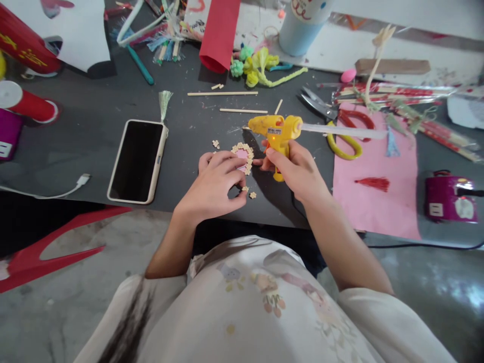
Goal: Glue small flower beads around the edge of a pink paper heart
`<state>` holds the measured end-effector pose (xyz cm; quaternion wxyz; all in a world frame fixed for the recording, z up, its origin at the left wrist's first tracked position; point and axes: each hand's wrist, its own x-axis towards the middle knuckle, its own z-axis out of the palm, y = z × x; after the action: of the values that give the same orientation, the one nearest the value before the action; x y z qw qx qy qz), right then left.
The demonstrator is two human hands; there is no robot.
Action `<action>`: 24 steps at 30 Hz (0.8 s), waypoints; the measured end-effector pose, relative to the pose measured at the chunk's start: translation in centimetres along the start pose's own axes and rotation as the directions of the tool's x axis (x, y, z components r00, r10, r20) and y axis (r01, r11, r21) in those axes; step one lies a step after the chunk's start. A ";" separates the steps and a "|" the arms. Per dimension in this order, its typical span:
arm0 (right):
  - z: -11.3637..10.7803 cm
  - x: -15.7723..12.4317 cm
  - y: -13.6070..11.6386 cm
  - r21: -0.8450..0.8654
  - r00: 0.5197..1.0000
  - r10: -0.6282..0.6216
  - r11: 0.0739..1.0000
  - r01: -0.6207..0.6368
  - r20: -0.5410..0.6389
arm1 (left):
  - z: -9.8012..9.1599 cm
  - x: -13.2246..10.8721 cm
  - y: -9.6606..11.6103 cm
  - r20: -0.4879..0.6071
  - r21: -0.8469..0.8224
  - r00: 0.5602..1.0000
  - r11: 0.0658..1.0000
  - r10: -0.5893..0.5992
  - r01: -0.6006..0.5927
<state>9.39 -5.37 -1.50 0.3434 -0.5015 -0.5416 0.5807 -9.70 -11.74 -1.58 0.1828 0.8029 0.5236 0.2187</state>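
Observation:
My right hand is wrapped round the handle of a yellow hot glue gun. Its nozzle points left, a small orange light glows on its body, and a long clear glue stick sticks out of its back. My left hand reaches over a small pink round piece edged with pale wooden bits, its fingers partly covering it. Between the left thumb and index finger is a tiny pale flower-shaped cluster. Another such cluster lies just right of the fingertips, and one more lies above the hand.
A phone lies at left. Thin wooden sticks lie beyond the glue gun. Scissors and a red tassel rest on a pink sheet at right. A blue-grey bottle and red paper stand behind.

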 end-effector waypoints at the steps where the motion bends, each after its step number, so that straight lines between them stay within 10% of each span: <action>1: 0.0 0.0 0.0 0.001 1.000 -0.002 1.000 0.002 -0.002 | 0.0 0.0 0.0 -0.001 0.002 1.000 1.000 -0.001 0.001; 14: -1.0 -1.1 -0.4 -0.056 1.000 0.004 0.998 -0.006 -0.018 | -0.4 -1.0 0.1 -0.018 0.027 1.000 1.000 -0.004 0.005; 24: -3.3 -7.3 -0.9 -0.309 0.985 0.174 0.937 -0.163 0.009 | 0.3 -1.7 -0.8 -0.203 -0.004 0.979 1.000 0.001 -0.001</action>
<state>14.35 -11.17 1.23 0.2005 -0.5829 -0.5865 0.5254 -10.79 -13.01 -2.54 0.1303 0.7763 0.5386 0.3007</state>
